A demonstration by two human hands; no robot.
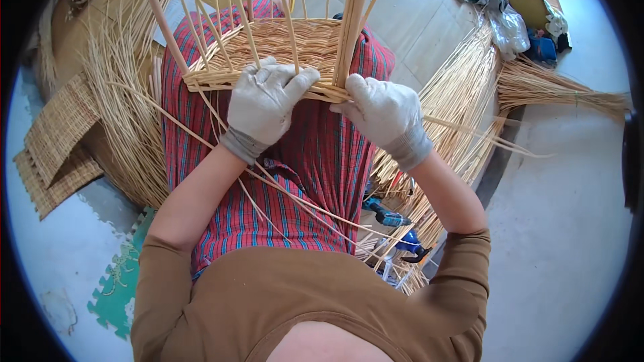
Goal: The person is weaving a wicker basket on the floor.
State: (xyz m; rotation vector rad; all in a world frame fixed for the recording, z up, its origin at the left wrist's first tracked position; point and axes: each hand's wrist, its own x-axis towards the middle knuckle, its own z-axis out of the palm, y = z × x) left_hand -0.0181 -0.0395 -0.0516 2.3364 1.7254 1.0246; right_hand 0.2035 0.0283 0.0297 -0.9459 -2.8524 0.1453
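On my lap, over red plaid cloth [322, 141], rests a partly woven rattan basket [288, 43] with a flat woven base and several upright stakes. My left hand [265, 100], in a white glove, closes over the basket's near edge, left of its middle. At the near right corner, beside a thick upright post [352, 20], my gloved right hand [386, 110] pinches the same edge, thumb on top. Long loose cane strands [295, 198] trail from the edge across my lap. My fingertips partly hide the weave they press on.
Bundles of long cane [127, 94] lie on the left, with woven mats [64, 127] beside them. More cane [463, 74] spreads at the right. A blue-black power tool [388, 214] lies near my right thigh. Far right stands a box with bags and cloth [533, 10].
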